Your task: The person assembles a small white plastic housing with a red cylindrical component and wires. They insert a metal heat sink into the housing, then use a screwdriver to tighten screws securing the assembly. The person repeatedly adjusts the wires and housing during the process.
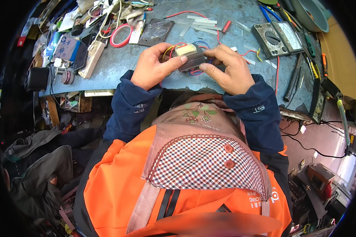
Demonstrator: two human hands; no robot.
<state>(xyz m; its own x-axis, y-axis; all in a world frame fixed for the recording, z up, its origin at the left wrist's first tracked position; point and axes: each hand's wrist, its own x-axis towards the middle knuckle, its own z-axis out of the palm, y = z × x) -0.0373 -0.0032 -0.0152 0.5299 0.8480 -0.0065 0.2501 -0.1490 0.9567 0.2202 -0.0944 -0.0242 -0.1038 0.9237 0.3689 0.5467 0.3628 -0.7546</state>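
Two bare hands met at the near edge of a scuffed, blue-grey metal-topped bench, roughly twelve o'clock from the chest. Left hand curled around a small blocky transformer, thumb laid flat along its dark laminated side. Right hand pinched the same block from three o'clock, fingertips pressed to its grey steel edge. Both clenched on it, neither released. Pale yellowish tape-wrapped winding on top, glossy; thin red, yellow and blue wires looped out from under and between the fingers. Held just above the bench lip, not resting flat as far as could be told.

Beyond, at one o'clock: a red-handled screwdriver and several pale, flat metal strips scattered loose. At two o'clock, a boxy analogue multimeter, dark casing with pale dial face, with a red lead trailing. At eleven o'clock, a dark rectangular plate, dull and scratched, beside a red ring of coiled cable and a cream plastic power strip. Dark navy knit cuffs, orange jacket, checked fabric bib below.
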